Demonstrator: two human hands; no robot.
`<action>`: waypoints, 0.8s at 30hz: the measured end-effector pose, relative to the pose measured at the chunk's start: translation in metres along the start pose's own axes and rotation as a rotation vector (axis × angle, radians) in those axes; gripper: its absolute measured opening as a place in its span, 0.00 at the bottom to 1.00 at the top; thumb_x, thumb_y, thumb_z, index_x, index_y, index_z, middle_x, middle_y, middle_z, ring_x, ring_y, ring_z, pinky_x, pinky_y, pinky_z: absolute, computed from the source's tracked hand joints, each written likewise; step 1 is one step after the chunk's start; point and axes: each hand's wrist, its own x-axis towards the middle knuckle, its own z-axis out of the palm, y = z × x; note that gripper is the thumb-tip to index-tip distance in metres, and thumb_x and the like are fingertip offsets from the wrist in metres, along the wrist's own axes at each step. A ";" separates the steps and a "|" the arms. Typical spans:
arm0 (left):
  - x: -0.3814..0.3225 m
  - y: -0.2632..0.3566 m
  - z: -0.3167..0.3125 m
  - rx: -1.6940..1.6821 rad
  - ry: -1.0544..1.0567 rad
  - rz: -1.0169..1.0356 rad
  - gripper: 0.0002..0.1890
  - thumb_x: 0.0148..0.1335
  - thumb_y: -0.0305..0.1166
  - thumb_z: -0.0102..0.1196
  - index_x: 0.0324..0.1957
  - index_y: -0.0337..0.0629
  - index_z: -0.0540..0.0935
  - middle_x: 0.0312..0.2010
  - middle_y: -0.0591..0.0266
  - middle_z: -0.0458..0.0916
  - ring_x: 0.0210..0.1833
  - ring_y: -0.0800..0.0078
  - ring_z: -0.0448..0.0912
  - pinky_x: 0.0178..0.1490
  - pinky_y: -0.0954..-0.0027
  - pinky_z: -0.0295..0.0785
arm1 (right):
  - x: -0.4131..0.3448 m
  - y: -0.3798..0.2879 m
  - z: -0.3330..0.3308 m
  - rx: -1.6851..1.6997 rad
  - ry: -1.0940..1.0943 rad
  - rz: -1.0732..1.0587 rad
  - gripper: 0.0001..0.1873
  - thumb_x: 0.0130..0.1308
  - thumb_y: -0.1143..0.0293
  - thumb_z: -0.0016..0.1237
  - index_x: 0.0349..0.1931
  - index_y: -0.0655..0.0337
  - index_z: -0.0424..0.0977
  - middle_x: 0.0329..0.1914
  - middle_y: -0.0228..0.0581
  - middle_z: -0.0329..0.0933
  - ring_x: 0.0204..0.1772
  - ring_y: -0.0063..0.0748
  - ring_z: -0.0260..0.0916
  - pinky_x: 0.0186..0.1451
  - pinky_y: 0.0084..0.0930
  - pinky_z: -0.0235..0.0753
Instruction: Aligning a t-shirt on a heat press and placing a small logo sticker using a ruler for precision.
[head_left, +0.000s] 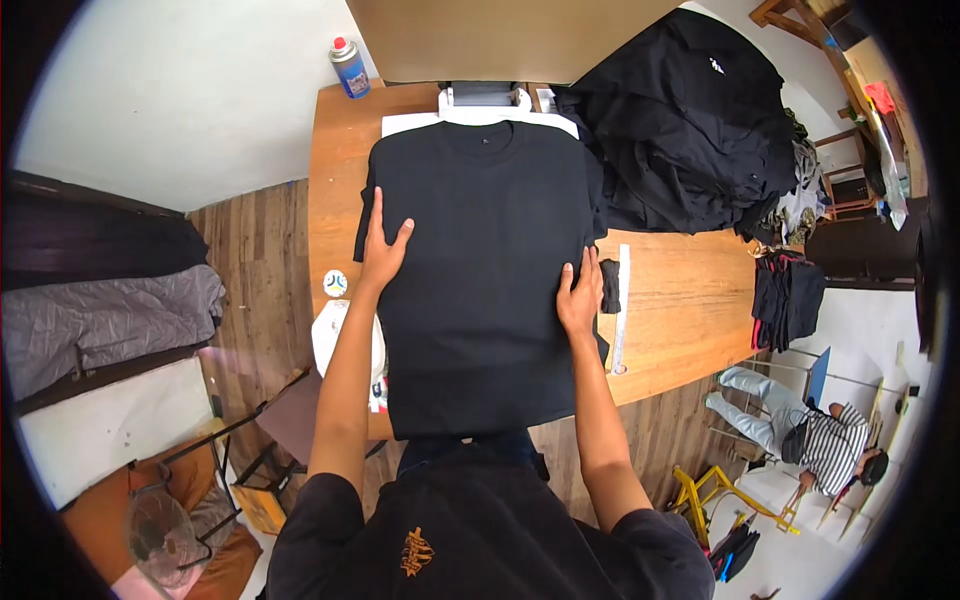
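A black T-shirt lies smooth and front side up before me, its round collar at the far end. Its lower end hangs at the table's near edge, close to my body. My left hand rests along the shirt's left edge, thumb spread onto the cloth. On the opposite edge lies my right hand, lower down, with thumb and fingers apart. Neither hand visibly pinches the cloth. Under the collar end, a white board sticks out beside a white clamp-like fitting.
A heap of black garments covers the wooden table's far right. Right of the shirt are a white ruler and a dark rolled cloth. A spray can stands far left. A person bends over at right.
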 end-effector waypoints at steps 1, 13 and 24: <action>0.005 -0.006 -0.001 0.001 0.003 -0.003 0.42 0.76 0.46 0.57 0.84 0.52 0.51 0.81 0.42 0.58 0.83 0.47 0.57 0.82 0.54 0.54 | -0.001 0.001 0.002 0.001 -0.004 -0.003 0.30 0.80 0.58 0.45 0.76 0.64 0.64 0.82 0.49 0.61 0.83 0.57 0.55 0.83 0.52 0.53; 0.074 -0.124 -0.035 0.359 0.181 -0.257 0.20 0.75 0.42 0.57 0.61 0.42 0.78 0.64 0.51 0.75 0.68 0.49 0.71 0.74 0.44 0.59 | -0.010 0.000 0.016 -0.080 0.075 -0.053 0.30 0.81 0.59 0.43 0.77 0.63 0.63 0.82 0.46 0.62 0.83 0.53 0.57 0.81 0.50 0.56; 0.103 -0.069 -0.111 0.432 0.304 -0.161 0.18 0.68 0.36 0.57 0.57 0.45 0.86 0.55 0.53 0.78 0.63 0.54 0.74 0.71 0.57 0.66 | -0.008 -0.008 0.003 -0.104 0.053 0.007 0.29 0.81 0.60 0.43 0.76 0.62 0.63 0.81 0.47 0.64 0.82 0.53 0.58 0.81 0.48 0.58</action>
